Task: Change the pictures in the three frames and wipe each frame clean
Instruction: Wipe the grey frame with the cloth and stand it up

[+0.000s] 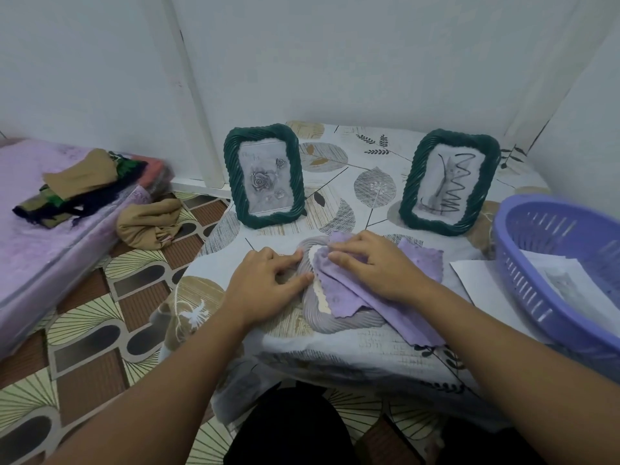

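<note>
The grey frame (pixel 339 322) lies flat near the surface's (pixel 385 350) front edge. The left hand (pixel 268 283) pins its rim with open, flat fingers; the right hand (pixel 375 266) presses the cloth (pixel 349 297) on it, palm down, grip unclosed. A hard wipe could push the frame over the edge, or the cloth could snag its ridged rim.
</note>
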`<action>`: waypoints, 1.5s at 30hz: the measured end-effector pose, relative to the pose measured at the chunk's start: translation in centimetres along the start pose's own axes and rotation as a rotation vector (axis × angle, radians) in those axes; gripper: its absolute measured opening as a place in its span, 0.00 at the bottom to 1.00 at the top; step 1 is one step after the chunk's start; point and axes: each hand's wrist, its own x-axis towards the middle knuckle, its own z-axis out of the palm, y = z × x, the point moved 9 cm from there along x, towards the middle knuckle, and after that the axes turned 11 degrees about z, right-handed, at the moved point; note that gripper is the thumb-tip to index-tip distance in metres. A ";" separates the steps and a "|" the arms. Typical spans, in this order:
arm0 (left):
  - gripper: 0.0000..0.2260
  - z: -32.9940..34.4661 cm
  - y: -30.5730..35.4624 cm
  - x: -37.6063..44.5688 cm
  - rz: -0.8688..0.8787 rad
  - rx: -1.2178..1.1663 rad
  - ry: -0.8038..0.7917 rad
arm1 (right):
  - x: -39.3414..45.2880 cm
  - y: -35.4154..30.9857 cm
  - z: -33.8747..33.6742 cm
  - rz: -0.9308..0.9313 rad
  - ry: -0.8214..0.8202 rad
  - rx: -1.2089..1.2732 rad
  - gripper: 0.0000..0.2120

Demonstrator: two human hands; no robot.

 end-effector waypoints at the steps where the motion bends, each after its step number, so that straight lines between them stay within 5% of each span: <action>1: 0.25 0.0 0.1 0.0 0.001 -0.001 0.001 | -0.1 -0.2 -0.1 -0.020 -0.002 -0.016 0.27; 8: 0.25 0.0 0.0 0.0 -0.002 -0.021 0.010 | 0.1 -0.1 1.3 -0.132 -0.032 -0.056 0.12; 15: 0.25 -0.1 0.2 0.1 0.005 -0.012 -0.005 | 1.8 -0.1 1.1 -0.010 0.113 -0.035 0.12; 18: 0.27 -0.1 0.2 0.1 0.014 -0.010 -0.001 | 0.1 -1.5 2.0 -0.138 -0.061 -0.011 0.08; 20: 0.27 0.0 0.1 0.1 0.011 -0.012 -0.007 | -0.3 -0.5 1.2 -0.137 -0.140 -0.004 0.09; 25: 0.27 -0.1 0.1 0.2 0.014 -0.011 -0.023 | 2.8 -0.1 0.3 0.032 0.113 -0.068 0.10; 29: 0.26 0.1 0.1 0.1 0.018 -0.016 -0.020 | 0.0 -0.6 1.5 -0.123 -0.110 0.009 0.09; 34: 0.26 0.0 0.2 0.2 0.025 -0.004 -0.026 | 2.7 -0.5 0.9 0.026 0.121 -0.042 0.10; 39: 0.28 -0.1 0.2 0.2 0.036 -0.014 -0.010 | 0.2 -0.8 1.7 -0.143 -0.074 0.012 0.09; 43: 0.28 0.0 0.2 0.2 0.030 -0.004 -0.026 | 2.8 0.0 0.6 0.021 0.132 -0.017 0.10; 45: 0.28 -0.1 0.1 0.2 0.029 -0.006 -0.027 | 2.8 -1.3 1.4 -0.022 0.110 -0.015 0.10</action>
